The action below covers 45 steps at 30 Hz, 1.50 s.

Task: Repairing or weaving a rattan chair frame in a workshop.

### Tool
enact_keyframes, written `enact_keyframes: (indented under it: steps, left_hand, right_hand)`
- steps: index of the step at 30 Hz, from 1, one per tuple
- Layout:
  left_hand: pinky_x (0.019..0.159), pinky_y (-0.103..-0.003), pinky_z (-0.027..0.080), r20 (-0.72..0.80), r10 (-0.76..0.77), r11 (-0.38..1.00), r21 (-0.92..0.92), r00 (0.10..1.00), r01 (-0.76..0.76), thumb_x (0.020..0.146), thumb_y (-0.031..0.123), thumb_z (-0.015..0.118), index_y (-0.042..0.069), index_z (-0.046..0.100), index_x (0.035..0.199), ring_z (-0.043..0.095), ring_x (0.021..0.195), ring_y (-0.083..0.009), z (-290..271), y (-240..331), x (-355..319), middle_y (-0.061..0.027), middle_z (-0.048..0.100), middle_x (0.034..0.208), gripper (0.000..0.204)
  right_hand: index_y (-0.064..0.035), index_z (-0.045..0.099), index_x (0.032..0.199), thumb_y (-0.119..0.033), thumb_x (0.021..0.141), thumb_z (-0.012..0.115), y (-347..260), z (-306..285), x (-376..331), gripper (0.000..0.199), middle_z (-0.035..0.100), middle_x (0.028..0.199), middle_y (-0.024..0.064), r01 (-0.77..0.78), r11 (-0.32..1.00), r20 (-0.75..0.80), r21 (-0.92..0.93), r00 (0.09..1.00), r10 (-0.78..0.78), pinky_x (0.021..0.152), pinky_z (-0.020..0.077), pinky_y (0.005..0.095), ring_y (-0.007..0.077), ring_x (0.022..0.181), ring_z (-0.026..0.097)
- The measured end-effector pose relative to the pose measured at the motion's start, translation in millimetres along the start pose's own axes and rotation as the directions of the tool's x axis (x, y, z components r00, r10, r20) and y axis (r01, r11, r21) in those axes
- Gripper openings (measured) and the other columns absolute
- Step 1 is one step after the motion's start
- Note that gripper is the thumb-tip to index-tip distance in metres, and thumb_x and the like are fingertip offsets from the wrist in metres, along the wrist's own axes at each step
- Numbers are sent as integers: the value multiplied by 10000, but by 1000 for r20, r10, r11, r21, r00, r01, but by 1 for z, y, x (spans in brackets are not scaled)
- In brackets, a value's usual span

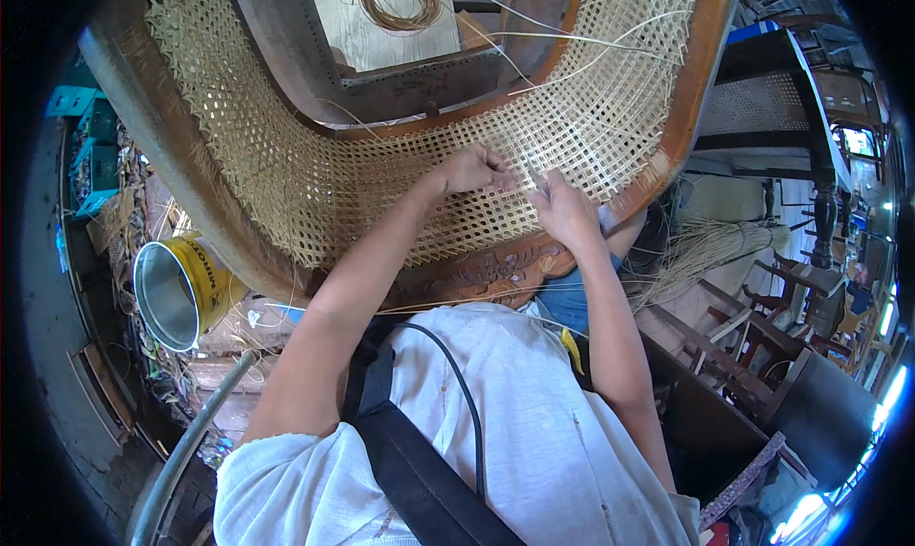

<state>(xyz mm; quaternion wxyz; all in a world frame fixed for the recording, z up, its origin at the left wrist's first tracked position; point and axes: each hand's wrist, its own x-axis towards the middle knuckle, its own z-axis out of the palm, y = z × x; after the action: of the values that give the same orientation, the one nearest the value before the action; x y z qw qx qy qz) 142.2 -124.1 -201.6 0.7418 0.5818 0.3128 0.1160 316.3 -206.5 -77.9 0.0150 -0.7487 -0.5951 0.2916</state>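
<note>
A curved wooden furniture frame (712, 65) with woven cane webbing (286, 189) lies across in front of me. My left hand (472, 170) rests at the middle of the webbing, fingers curled and pinched together; what is between them is too small to make out. Close to its right, my right hand (567, 211) is closed around a thin pointed tool (536, 174), whose tip is near the weave. Most of the tool is hidden in the fist. Loose pale cane strands (596, 39) cross over the upper right webbing. Below my hands, the wood has carved ornament (496, 272).
A coil of brown cane (396, 20) lies on a pale board beyond the frame. At left stand a yellow metal can (212, 284), a metal pipe (195, 436) and green crates (95, 155). Bundled strands (720, 246) and wooden chair parts (710, 341) crowd the right.
</note>
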Motion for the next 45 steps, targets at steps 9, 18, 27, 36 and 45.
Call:
enact_keyframes:
  steps: [9,18,27,36,45]
  left_hand:
    - [671,-334,529,-144,-43,931,354,989,92,698,213,780,18,741,868,653,691,-176,-11,0,-4,-116,703,749,262]
    - [679,-338,533,-144,-61,948,300,988,103,731,147,745,7,730,887,665,703,-184,-9,11,-5,-126,707,770,210]
    - [637,-356,507,-32,146,900,418,989,-119,802,116,657,44,716,874,639,668,-180,-5,1,-3,-142,685,754,118]
    - [631,-383,525,23,292,743,624,956,-243,752,118,658,66,713,840,632,609,-274,12,-6,-17,-181,650,709,116]
    - [784,-428,538,-189,370,595,800,909,-76,789,180,691,68,704,975,670,826,-327,27,24,-44,-163,683,1034,218]
  right_hand:
    - [-18,694,862,-169,807,568,-24,25,-5,205,684,904,243,75,930,133,-360,991,-28,824,511,489,390,888,669]
    - [-1,687,855,-212,824,603,-24,33,-7,229,672,898,267,45,960,86,-277,996,-22,824,508,502,404,899,659]
    - [-12,701,928,-305,846,611,-18,11,-6,317,680,961,244,-2,952,219,-305,973,72,847,500,500,399,929,660]
    - [20,610,989,-110,775,628,-12,57,-4,250,645,956,302,-57,998,-46,-7,997,56,855,499,528,458,934,632]
    - [-51,653,1018,-152,807,643,53,29,-15,234,681,856,175,96,939,-50,330,995,-84,707,520,393,304,791,673]
